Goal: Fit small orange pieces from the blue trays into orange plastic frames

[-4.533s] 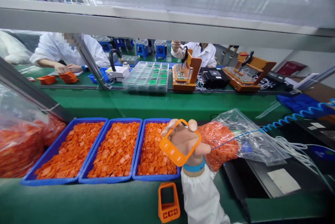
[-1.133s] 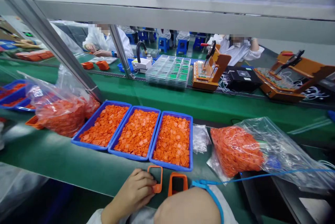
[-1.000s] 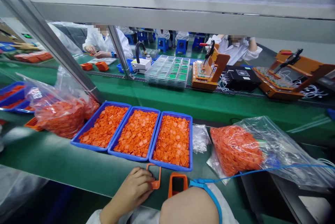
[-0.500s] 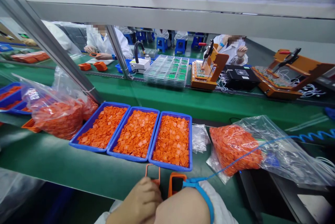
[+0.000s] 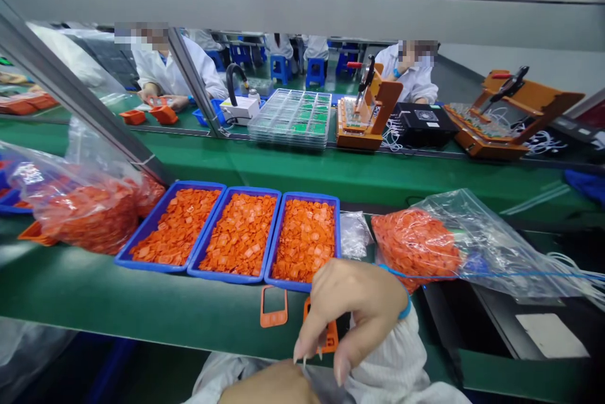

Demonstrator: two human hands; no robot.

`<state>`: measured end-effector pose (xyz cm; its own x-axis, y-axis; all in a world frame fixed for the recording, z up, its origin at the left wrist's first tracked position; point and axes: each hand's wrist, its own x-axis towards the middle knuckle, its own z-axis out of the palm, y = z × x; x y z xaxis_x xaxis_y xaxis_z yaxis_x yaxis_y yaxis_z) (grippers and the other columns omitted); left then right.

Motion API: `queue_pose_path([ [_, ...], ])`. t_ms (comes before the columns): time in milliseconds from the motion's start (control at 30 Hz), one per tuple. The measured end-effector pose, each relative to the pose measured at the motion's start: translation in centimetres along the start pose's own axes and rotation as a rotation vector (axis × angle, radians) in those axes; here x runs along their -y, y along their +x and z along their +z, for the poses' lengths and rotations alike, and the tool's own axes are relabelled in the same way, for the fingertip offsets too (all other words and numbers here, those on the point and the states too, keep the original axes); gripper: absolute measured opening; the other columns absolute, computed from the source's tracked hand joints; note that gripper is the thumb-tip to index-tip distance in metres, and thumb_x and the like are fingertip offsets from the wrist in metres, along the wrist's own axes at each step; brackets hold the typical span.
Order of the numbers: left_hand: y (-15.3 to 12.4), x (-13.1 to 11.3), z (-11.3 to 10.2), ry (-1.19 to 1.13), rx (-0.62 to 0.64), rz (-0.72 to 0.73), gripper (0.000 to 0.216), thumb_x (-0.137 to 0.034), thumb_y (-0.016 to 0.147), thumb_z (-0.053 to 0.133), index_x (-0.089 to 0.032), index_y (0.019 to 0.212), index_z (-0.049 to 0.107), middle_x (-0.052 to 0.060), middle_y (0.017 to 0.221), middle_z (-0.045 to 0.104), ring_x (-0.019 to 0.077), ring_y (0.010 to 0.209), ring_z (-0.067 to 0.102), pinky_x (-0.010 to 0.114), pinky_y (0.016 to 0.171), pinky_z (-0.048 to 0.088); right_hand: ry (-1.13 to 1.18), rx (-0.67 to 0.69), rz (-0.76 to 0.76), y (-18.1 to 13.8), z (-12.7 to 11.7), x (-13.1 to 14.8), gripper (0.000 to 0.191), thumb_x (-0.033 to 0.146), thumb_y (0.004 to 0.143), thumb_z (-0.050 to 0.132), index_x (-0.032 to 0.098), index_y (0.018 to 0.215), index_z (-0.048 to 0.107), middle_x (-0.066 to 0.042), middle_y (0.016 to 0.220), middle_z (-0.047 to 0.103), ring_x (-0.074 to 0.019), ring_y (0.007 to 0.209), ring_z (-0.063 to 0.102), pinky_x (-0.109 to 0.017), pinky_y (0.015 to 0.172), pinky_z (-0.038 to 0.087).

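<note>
My right hand (image 5: 359, 309) hangs over the green belt (image 5: 142, 309) with a blue wrist strap on it. Its fingers curl down and the tips pinch together on something thin that I cannot make out. Part of an orange frame piece (image 5: 329, 336) shows behind those fingers. A second, flat orange frame (image 5: 273, 307) lies free on the belt just left of it. Only the back of my left hand (image 5: 269, 386) shows at the bottom edge, close under the right fingertips, and its fingers are hidden. A pale film-like bit (image 5: 326, 388) sits between the two hands.
Three blue trays (image 5: 163, 218) (image 5: 274, 227) (image 5: 337, 227) of small orange parts stand side by side behind the hands. Clear bags of orange parts lie at left (image 5: 89, 215) and right (image 5: 416, 246). Across the far belt, people in white coats work beside orange jigs (image 5: 362, 117) and a clear tray stack (image 5: 290, 117).
My left hand let go of the flat orange frame and drew back to the bottom edge. My right hand rose into view, fingers curled over the second frame. The view shifted slightly.
</note>
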<state>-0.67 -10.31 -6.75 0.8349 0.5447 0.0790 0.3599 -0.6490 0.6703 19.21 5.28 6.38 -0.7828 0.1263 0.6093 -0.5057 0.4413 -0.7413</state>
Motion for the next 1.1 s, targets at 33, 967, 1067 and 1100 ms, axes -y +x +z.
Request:
queue_pose_path([
  [33, 0.0, -0.2, -0.7, 0.014, 0.009, -0.003, 0.019, -0.036, 0.1, 0.076, -0.029, 0.082, 0.077, -0.004, 0.07, 0.072, 0.0147, 0.062, 0.065, 0.027, 0.065, 0.053, -0.005, -0.043, -0.011, 0.1, -0.1, 0.2, 0.042, 0.04, 0.093, 0.086, 0.012, 0.123, 0.077, -0.01, 0.092, 0.088, -0.014, 0.076, 0.084, -0.015, 0.071, 0.059],
  [967, 1.0, -2.7, -11.3, 0.389, -0.717, 0.239, 0.017, -0.014, 0.108, 0.062, -0.024, 0.099, 0.073, 0.0, 0.097, 0.088, 0.0168, 0.081, 0.08, 0.032, 0.082, 0.061, -0.139, -0.232, 0.397, 1.4, -1.0, 1.3, 0.071, 0.074, 0.098, 0.063, 0.018, 0.143, 0.068, -0.018, 0.138, 0.075, -0.0289, 0.127, 0.073, -0.045, 0.11, 0.056],
  [1067, 1.0, -2.4, -12.3, 0.406, -0.687, 0.254, 0.016, -0.015, 0.109, 0.061, -0.023, 0.108, 0.075, 0.005, 0.103, 0.087, 0.0185, 0.085, 0.082, 0.031, 0.08, 0.063, 0.101, -0.075, 0.238, 1.5, -0.6, -0.8, 0.085, 0.08, 0.094, 0.063, 0.014, 0.147, 0.063, -0.019, 0.13, 0.079, -0.0288, 0.119, 0.077, -0.039, 0.101, 0.06],
  [1100, 1.0, -2.2, -12.3, 0.402, -0.677, 0.241, 0.017, -0.017, 0.11, 0.06, -0.024, 0.112, 0.075, 0.006, 0.105, 0.087, 0.0193, 0.086, 0.082, 0.031, 0.079, 0.063, 0.122, -0.022, 0.183, 1.4, -0.5, -1.5, 0.086, 0.08, 0.089, 0.07, 0.015, 0.146, 0.064, -0.018, 0.132, 0.078, -0.0293, 0.121, 0.077, -0.038, 0.103, 0.06],
])
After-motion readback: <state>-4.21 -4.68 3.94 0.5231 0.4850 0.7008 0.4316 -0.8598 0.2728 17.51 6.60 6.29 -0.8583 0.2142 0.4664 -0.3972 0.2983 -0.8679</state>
